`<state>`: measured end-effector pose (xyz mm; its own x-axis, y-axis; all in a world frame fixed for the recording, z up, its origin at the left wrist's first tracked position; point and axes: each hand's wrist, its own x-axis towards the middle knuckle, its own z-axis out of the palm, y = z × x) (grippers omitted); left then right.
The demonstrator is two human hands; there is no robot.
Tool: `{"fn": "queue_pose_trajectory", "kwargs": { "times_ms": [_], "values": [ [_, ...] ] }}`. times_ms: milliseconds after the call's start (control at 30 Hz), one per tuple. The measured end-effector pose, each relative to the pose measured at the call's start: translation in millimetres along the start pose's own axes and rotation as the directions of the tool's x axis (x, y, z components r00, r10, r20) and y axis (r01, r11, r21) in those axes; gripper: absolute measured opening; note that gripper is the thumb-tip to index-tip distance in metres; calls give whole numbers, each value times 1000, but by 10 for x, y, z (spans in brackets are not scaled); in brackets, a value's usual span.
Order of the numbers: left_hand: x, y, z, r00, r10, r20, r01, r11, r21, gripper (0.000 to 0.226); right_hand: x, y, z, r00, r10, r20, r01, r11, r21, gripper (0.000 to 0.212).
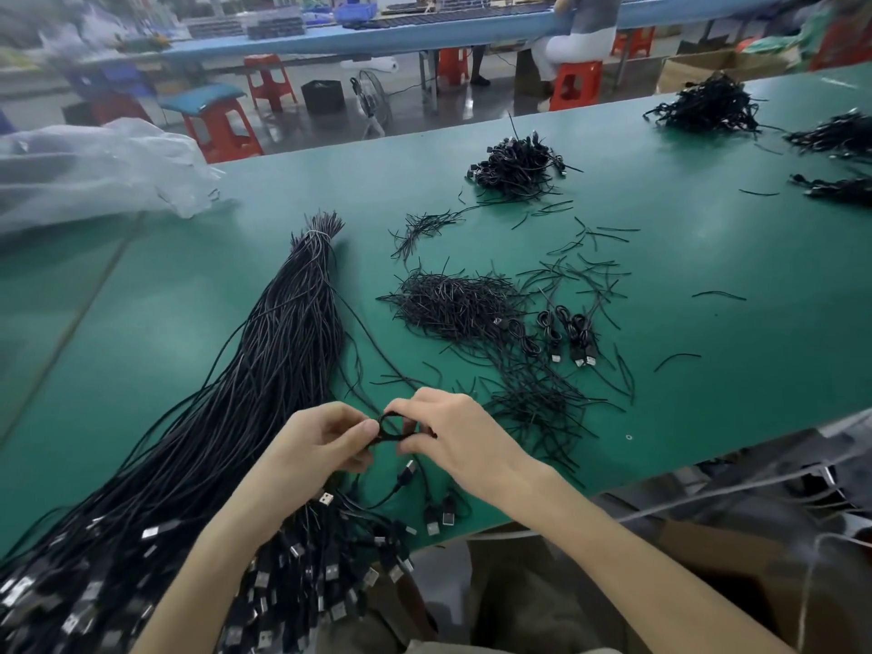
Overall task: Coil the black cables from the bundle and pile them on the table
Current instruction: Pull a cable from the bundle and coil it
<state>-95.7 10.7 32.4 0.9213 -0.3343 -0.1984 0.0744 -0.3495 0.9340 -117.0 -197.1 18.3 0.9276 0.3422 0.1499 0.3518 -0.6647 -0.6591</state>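
A smooth green table [708, 323] carries a long tied bundle [264, 380] of thin glossy black cables, plug ends spilling over its near edge; a tangled pile [516, 165] of coiled cables lies toward the far edge; above the near edge, left hand [321, 441] and right hand [453, 431] both pinch 1 small round cable loop [389, 429].

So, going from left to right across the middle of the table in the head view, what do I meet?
plastic bag → cable bundle → heap of short wires → coiled cables
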Motion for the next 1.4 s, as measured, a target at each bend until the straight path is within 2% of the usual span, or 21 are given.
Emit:
{"fn": "queue_pose_trajectory", "kwargs": {
  "times_ms": [100, 167, 233, 300, 367, 433, 533, 600, 700, 800, 1033, 1133, 1233, 1267, 1333, 1400],
  "values": [
    [119, -24, 29, 1000, -21, -16, 22, 995, 102, 15, 28, 1, -32, 993, -93, 70, 107, 967, -230, 22],
    [179, -26, 72, 999, -29, 35, 22, 982, 188, 19, 28, 21, -27, 988, -129, 82, 149, 935, -323, 17],
    [216, -45, 122, 992, -17, 124, -19, 959, 283, 15, 29, 55, -5, 985, -154, 74, 171, 909, -379, 21],
    [228, -47, 185, 977, -31, 213, -40, 946, 321, 34, 27, 73, 18, 982, -166, 86, 187, 884, -428, 22],
    [243, -36, 245, 966, -42, 254, -52, 935, 351, 51, 12, 95, 33, 982, -161, 101, 190, 869, -458, 23],
    [260, -45, 278, 964, -6, 266, -87, 938, 335, 54, -13, 130, 39, 981, -163, 102, 192, 856, -479, 25],
    [276, -95, 273, 970, 34, 241, -99, 959, 266, 46, -52, 158, 71, 983, -152, 104, 184, 829, -529, 26],
    [281, -135, 263, 973, 42, 227, -98, 966, 239, 35, -70, 157, 130, 990, -90, 108, 135, 818, -559, 39],
    [290, -173, 255, 974, 59, 219, -120, 953, 278, 27, -89, 140, 229, 993, -6, 122, 80, 786, -614, 51],
    [282, -171, 199, 976, 62, 211, -126, 945, 303, 25, -77, 155, 257, 993, 19, 118, 59, 782, -620, 50],
    [270, -56, 114, 908, -67, 414, -171, 841, 512, 35, 10, 195, 186, 967, -33, 254, 195, 735, -649, 51],
    [265, -39, 143, 859, -90, 505, -166, 883, 440, 40, 63, 208, 172, 954, -57, 293, 246, 704, -666, 49],
    [285, -116, 134, 842, -55, 537, -57, 980, 189, 41, 150, 271, 94, 945, -84, 316, 274, 733, -623, 47],
    [315, -151, 135, 852, -61, 521, -11, 991, 134, 43, 190, 306, 71, 944, -100, 314, 278, 753, -596, 44],
    [400, -242, 163, 907, -75, 414, 13, 988, 151, 44, 281, 364, 68, 942, -139, 307, 297, 771, -563, 33],
    [491, -360, 193, 961, -64, 270, 14, 983, 184, 44, 393, 421, 84, 948, -180, 263, 309, 720, -621, 23]
  ]
}}
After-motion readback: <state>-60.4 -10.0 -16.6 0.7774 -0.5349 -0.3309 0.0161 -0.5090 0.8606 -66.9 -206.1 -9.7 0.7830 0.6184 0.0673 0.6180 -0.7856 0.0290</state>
